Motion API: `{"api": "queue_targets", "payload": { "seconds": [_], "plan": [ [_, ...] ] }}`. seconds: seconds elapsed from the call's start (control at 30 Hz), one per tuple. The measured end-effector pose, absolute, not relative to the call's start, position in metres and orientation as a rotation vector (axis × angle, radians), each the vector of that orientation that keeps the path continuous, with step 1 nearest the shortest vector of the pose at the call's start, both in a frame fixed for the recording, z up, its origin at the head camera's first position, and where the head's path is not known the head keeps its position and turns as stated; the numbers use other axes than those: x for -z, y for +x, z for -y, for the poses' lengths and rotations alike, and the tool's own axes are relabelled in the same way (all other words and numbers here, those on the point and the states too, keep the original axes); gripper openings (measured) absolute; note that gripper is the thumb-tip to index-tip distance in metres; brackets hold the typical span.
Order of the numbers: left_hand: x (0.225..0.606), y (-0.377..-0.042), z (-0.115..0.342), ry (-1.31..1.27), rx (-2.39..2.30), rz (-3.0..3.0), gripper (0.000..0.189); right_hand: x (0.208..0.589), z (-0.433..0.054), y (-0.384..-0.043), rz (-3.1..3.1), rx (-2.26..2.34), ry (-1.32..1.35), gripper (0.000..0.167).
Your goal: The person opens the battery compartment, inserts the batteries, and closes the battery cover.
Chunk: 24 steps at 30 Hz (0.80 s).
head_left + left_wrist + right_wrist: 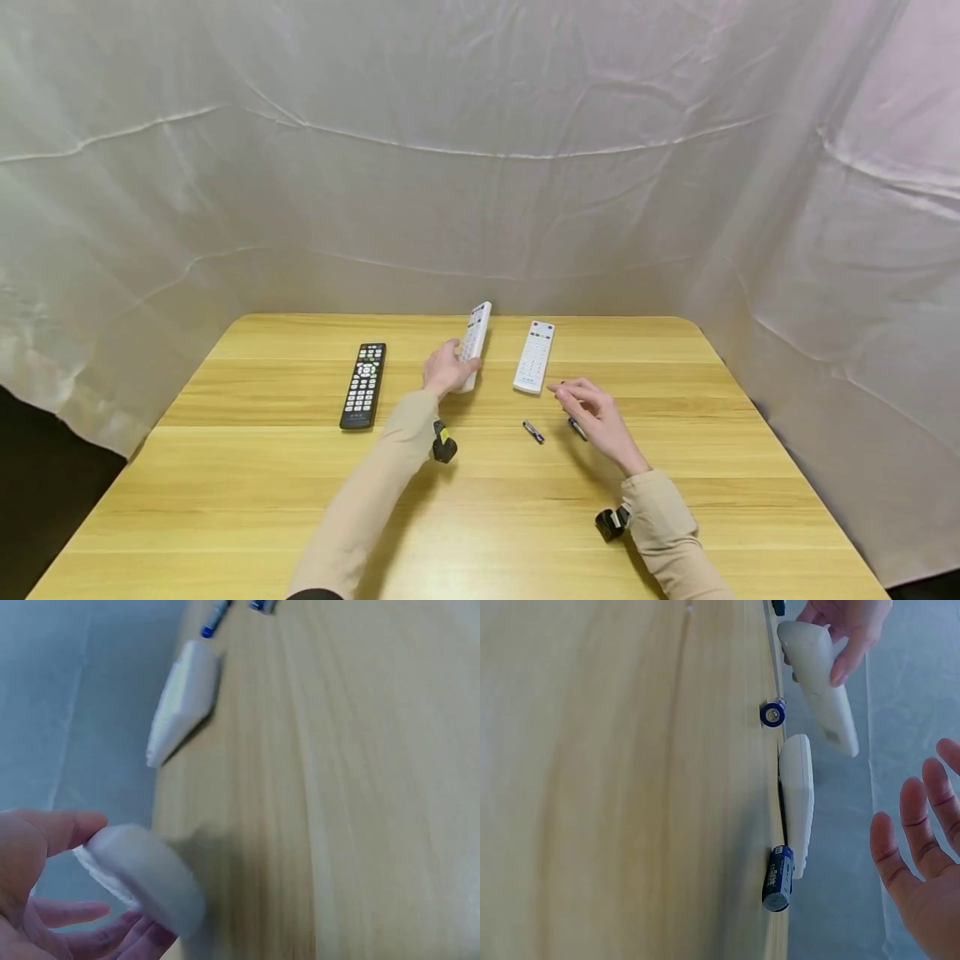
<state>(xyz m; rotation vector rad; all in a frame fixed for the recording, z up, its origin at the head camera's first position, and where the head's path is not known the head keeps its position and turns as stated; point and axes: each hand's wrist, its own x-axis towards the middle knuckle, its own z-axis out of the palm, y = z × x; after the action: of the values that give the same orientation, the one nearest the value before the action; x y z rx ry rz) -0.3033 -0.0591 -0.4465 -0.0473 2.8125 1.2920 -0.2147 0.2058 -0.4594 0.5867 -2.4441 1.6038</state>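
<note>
My left hand grips a white remote control by its edges, thumb on one side and fingers on the other. The remote is tilted, its button face turned to the left; in the right wrist view its smooth back shows. My right hand hovers over the table with fingers loosely bent and nothing held. Beneath it a blue battery lies partly hidden in the head view. Another blue battery lies to its left. Just beyond the right fingertips is a second white remote, lying buttons up.
A black remote control lies buttons up to the left of my left hand. The wooden table ends at a back edge, with a pale fabric curtain hanging behind and at both sides.
</note>
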Motion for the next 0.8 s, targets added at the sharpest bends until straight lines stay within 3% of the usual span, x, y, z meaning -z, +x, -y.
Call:
{"api": "queue_targets", "payload": {
  "seconds": [0.33,0.8],
  "plan": [
    [0.447,-0.292,0.073,-0.033,-1.673,-2.445,0.076,0.461,-0.204,-0.216,2.429,-1.615,0.611,0.028],
    [0.435,-0.266,0.082,0.070,-1.815,-2.177,0.104,0.460,-0.201,-0.216,2.446,-1.614,0.601,0.027]
  ]
}}
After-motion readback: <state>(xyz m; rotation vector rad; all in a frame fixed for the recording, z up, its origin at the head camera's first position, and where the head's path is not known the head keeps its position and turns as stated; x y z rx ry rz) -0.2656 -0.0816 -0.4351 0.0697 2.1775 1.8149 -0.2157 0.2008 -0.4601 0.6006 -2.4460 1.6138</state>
